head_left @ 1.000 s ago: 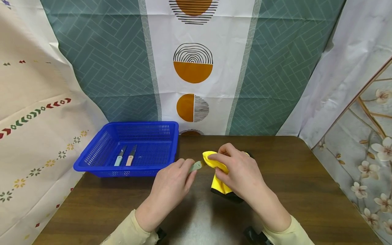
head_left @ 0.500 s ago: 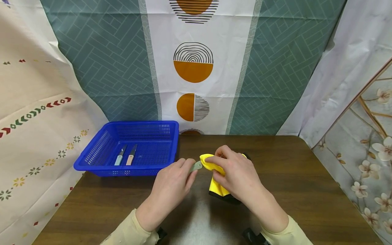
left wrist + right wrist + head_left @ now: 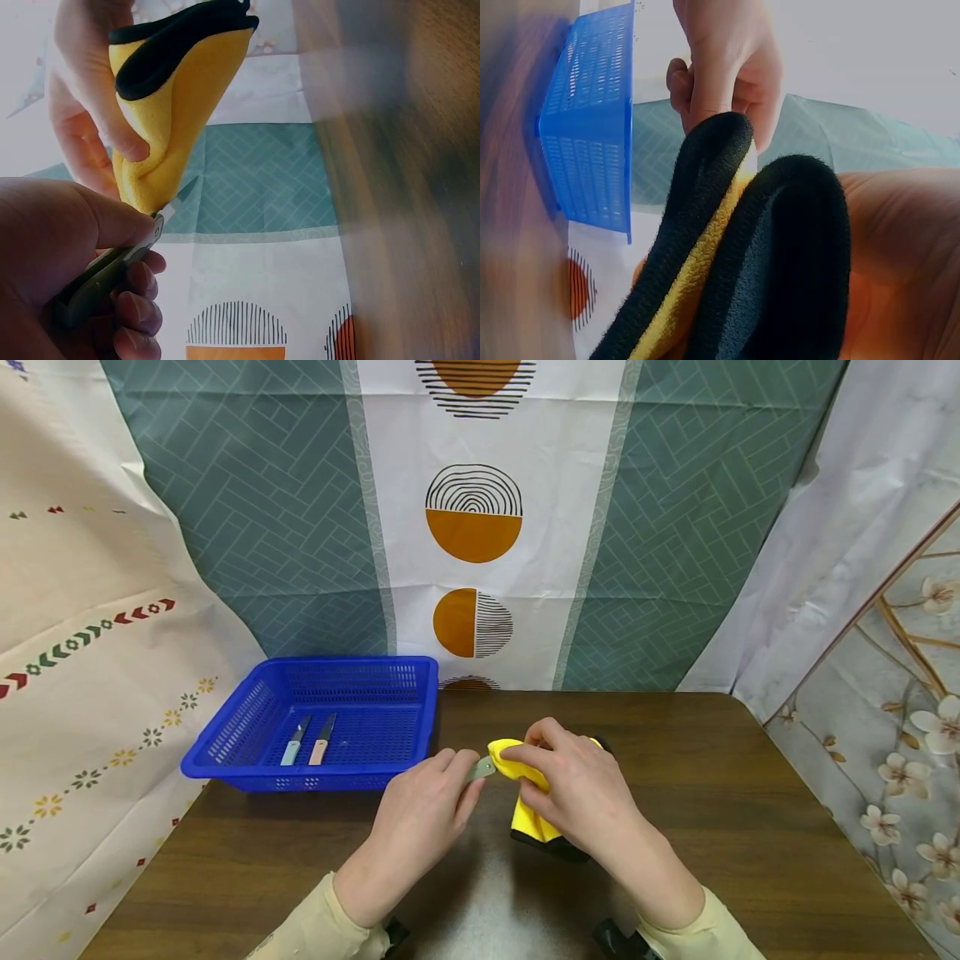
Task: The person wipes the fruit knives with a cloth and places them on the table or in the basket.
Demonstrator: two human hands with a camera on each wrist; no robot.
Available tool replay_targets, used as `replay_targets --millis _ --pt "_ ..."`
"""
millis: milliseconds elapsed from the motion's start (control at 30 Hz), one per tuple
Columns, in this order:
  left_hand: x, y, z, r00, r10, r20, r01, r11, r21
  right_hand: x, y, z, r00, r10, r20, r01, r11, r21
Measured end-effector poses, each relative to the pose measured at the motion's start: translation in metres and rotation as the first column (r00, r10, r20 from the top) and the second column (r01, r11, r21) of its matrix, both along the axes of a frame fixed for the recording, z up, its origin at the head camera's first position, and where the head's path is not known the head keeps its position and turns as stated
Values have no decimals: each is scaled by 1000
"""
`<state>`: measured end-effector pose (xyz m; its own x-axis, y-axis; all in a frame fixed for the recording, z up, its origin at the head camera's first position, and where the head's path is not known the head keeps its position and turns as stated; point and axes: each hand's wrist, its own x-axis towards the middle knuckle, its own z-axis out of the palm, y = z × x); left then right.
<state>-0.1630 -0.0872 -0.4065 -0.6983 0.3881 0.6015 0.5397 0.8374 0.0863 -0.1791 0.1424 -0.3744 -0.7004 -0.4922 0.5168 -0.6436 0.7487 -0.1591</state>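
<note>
My left hand (image 3: 426,810) grips the green handle of a small folding knife (image 3: 112,271), its blade pointing out past the thumb. In the left wrist view the blade tip shows beyond a folded yellow cloth (image 3: 180,97) with black edging. My right hand (image 3: 581,781) pinches that cloth around the blade close to the handle; the rest of the blade is hidden in the folds. Below the right hand the loose end of the cloth hangs down. From the right wrist, the cloth's black edges fill the foreground, with the left hand (image 3: 731,67) behind them.
A blue plastic basket (image 3: 307,772) stands at the back left of the brown table (image 3: 712,793). Two small knives lie in it, one with a pale blue handle (image 3: 290,752), one with a pink handle (image 3: 318,752). Patterned curtains (image 3: 285,510) hang behind and at both sides.
My right hand has moved slightly left with the cloth, bringing it up against the knife and over the blade near the handle. The left hand has hardly moved.
</note>
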Motion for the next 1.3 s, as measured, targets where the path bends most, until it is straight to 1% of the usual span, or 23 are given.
replay_targets --millis 267,500,667,833,1067,1300 --pt "0 0 0 1000 -2 7 2 1000 4 -2 3 0 1000 -11 0 11 1000 -5" --pt "-1 -1 0 1000 11 27 -11 1000 -7 -5 6 -1 1000 -24 -3 24 1000 -17" --pt "-1 -1 0 1000 13 13 -13 1000 3 -7 8 -1 999 -43 19 43 999 -15" --pt "-1 -1 1 1000 20 16 -20 1000 0 -9 11 -1 998 -60 34 61 998 -16" --pt "0 -2 1 999 6 -34 -5 1000 13 -12 16 -1 995 -87 53 88 996 -20" --pt "0 -3 2 1000 15 -23 -15 1000 7 -15 19 0 990 -112 83 115 993 -21"
